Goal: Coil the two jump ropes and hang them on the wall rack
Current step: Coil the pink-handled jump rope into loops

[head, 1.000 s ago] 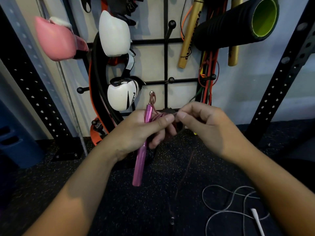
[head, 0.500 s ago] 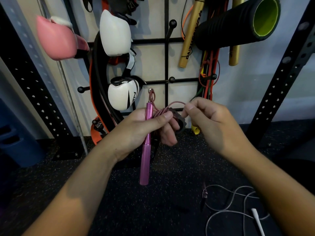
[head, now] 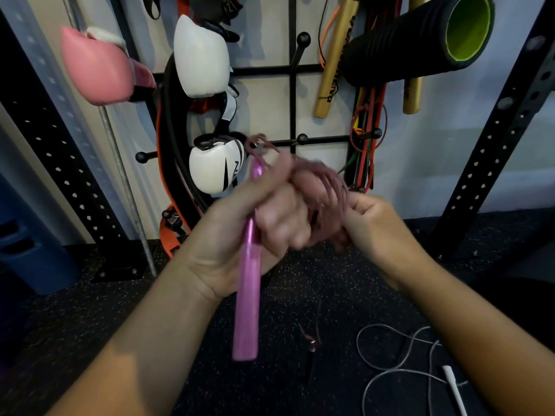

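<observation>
My left hand (head: 255, 232) grips the pink handle (head: 247, 310) of the pink jump rope, which points down toward the floor. Several loops of its thin dark-pink cord (head: 324, 178) are wrapped over my left fingers. My right hand (head: 372, 229) pinches the cord just right of those loops. The cord's free end (head: 312, 343) dangles near the floor, blurred. The white jump rope (head: 399, 370) lies loose on the floor at lower right, its white handle (head: 453, 388) beside my right forearm. The black wall rack (head: 327, 141) with ball-tipped pegs hangs straight ahead.
On the rack hang a pink boxing glove (head: 96, 67), white gloves (head: 201, 58), a black-and-green foam roller (head: 420, 40), gold sticks (head: 336, 55) and resistance bands (head: 368, 145). Black perforated uprights (head: 504, 121) stand at both sides. The floor is dark speckled rubber.
My left hand has tilted and lifted, and more cord loops now lie over its fingers. My right hand moved down to the right of the loops. The dangling end has risen.
</observation>
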Available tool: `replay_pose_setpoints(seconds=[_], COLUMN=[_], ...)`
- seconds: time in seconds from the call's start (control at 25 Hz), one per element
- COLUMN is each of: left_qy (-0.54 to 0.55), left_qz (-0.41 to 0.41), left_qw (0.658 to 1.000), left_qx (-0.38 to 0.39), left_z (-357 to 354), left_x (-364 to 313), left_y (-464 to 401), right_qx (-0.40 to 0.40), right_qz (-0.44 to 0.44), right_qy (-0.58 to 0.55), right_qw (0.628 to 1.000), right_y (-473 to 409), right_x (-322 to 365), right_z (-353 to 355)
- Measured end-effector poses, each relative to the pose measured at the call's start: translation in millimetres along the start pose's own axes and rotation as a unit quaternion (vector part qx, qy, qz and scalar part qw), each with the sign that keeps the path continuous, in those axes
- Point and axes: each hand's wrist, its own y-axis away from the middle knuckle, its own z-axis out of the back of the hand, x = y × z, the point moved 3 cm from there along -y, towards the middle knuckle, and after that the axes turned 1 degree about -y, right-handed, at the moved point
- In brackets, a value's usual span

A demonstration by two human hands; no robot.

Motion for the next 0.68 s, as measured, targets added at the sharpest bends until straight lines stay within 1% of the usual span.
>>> replay_pose_setpoints(seconds=[0.08,0.12,0.16,0.2,0.24,0.28,0.32,0.36,0.4,0.44,0.48,0.52,0.6,0.68], left_qy=[0.067,0.063,0.016,-0.077,-0.214,-0.377,-0.529,-0.637,-0.696,-0.703,-0.684,-0.664,-0.624,-0.568], left_qz=[-0.104,-0.147,-0.174,-0.178,-0.161,-0.129,-0.096,-0.056,-0.010,0.037,0.077,0.101,0.118,0.118], left_qw=[0.986,0.973,0.962,0.949,0.922,0.866,0.788,0.717,0.677,0.681,0.705,0.727,0.764,0.806], left_qx=[-0.112,-0.165,-0.208,-0.247,-0.280,-0.302,-0.302,-0.276,-0.240,-0.203,-0.168,-0.139,-0.116,-0.118], left_z=[4,10,16,23,32,40,45,48,50,51,51,50,47,46], left_x=[-11,-16,-20,-23,-24,-23,-20,-17,-13,-9,-4,0,3,4], left_y=[-5,-5,-4,-2,1,5,7,8,8,7,7,6,5,5], right_qx=[0.123,0.180,0.226,0.255,0.269,0.274,0.267,0.249,0.223,0.189,0.149,0.103,0.025,0.002], right_qz=[-0.068,-0.089,-0.099,-0.106,-0.108,-0.099,-0.072,-0.030,0.018,0.058,0.081,0.093,0.111,0.127], right_qy=[-0.007,-0.003,-0.002,-0.003,-0.001,0.011,0.041,0.092,0.149,0.195,0.217,0.212,0.161,0.127], right_qw=[0.990,0.980,0.969,0.961,0.957,0.957,0.960,0.964,0.963,0.961,0.961,0.967,0.980,0.984], right_y=[5,10,14,17,19,20,18,17,14,12,11,10,9,10], right_x=[-12,-16,-19,-18,-14,-7,0,9,17,23,27,30,32,33], right_z=[-16,-24,-32,-37,-39,-38,-32,-25,-17,-9,-2,4,10,9])
